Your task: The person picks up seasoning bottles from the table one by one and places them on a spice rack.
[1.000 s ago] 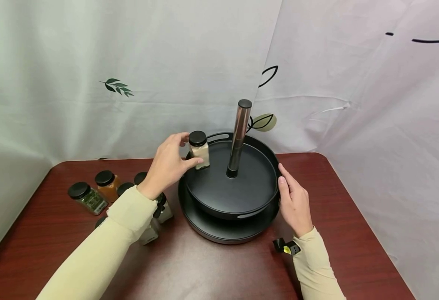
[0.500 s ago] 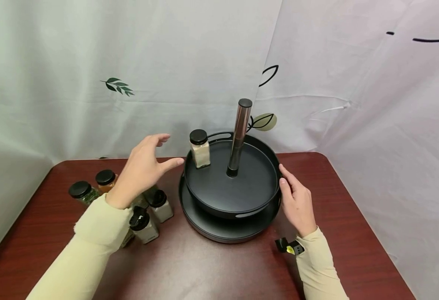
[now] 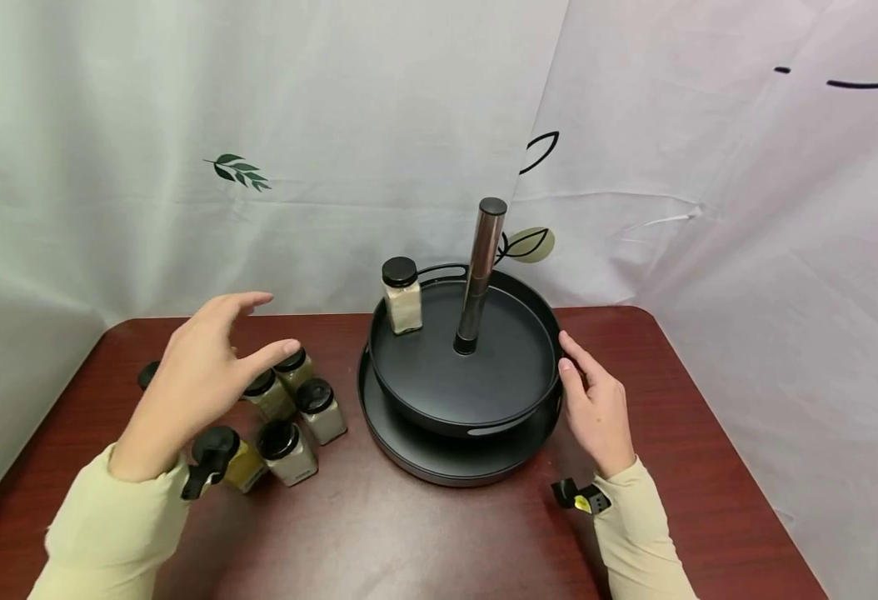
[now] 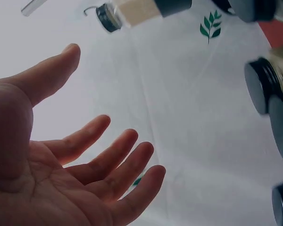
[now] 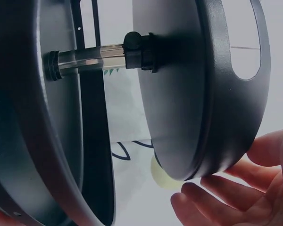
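Jar with white contents (image 3: 296, 465), nearest on the tabletop (image 3: 409, 542): upright, cap up; judged light, rigid, slippery, breakable; best gripped round its squared sides. Left hand (image 3: 201, 371): fingers spread, nothing held, near the other clustered jars (image 3: 277, 403). Right hand (image 3: 595, 408): fingers relaxed against the upper tray (image 3: 439, 387), not clenched. Two-tier stand (image 3: 446, 472): judged stiff, best lifted by its post (image 3: 478, 279), long axis upward. Pale-filled jar (image 3: 405, 307): upright, upper tray, left of the post.

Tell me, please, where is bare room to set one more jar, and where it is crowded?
Bare: the upper tray in front of the post; the table in front of the lower tray and right of the right hand. Crowded: left of both trays, where jars cluster by the left hand.
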Demonstrator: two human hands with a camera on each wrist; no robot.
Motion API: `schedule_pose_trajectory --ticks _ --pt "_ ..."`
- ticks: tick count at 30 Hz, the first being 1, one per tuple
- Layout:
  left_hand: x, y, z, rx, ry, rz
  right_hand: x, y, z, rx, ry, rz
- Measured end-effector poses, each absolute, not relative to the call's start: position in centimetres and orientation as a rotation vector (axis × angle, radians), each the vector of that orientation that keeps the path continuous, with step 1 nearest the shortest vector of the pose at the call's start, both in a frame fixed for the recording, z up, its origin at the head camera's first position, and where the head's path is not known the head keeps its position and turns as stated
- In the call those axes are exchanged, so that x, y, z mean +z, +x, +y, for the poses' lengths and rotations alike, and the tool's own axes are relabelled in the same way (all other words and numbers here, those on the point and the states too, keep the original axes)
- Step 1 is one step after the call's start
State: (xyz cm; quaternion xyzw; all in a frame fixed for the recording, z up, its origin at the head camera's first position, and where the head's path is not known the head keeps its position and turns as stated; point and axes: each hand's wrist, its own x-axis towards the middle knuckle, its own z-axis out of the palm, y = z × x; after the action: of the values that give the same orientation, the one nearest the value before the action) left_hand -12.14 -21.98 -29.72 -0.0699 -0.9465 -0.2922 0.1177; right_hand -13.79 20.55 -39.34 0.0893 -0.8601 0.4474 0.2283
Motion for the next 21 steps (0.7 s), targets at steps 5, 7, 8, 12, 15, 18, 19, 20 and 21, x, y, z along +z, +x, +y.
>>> schedule_pose_trajectory --ticks 5,7,8,12,15,18,19,20,21 --pt "-30.4 -10.4 -23.8 -0.826 -0.184 -2.753 -39.3 -13.7 20.6 1.219 0.260 -2.362" --pt "-30.8 -9.8 -24.5 -0.800 -0.178 -2.757 -39.3 -13.7 20.6 1.221 0.265 -2.360" --pt "-31.1 -9.4 -24.8 -0.789 -0.170 -2.760 -39.3 -13.7 20.6 1.227 0.266 -2.359" --pt "-32.3 -8.0 -25.8 -0.756 -0.142 -2.777 -39.3 -13.6 20.6 1.280 0.276 -2.351" --pt "-33.3 -7.1 -26.4 -0.745 -0.118 -2.802 -39.3 -13.6 20.6 1.348 0.285 -2.336" --pt "-34.2 -6.3 -27.1 -0.724 -0.092 -2.832 -39.3 -13.6 20.7 1.435 0.291 -2.319" --pt "-34.6 -6.1 -27.3 -0.727 -0.084 -2.836 -39.3 -13.6 20.8 1.471 0.294 -2.311" --pt "-34.9 -5.8 -27.6 -0.727 -0.072 -2.848 -39.3 -13.6 20.8 1.504 0.298 -2.306" --pt "-35.2 -5.6 -27.8 -0.725 -0.061 -2.860 -39.3 -13.7 20.9 1.533 0.305 -2.300"
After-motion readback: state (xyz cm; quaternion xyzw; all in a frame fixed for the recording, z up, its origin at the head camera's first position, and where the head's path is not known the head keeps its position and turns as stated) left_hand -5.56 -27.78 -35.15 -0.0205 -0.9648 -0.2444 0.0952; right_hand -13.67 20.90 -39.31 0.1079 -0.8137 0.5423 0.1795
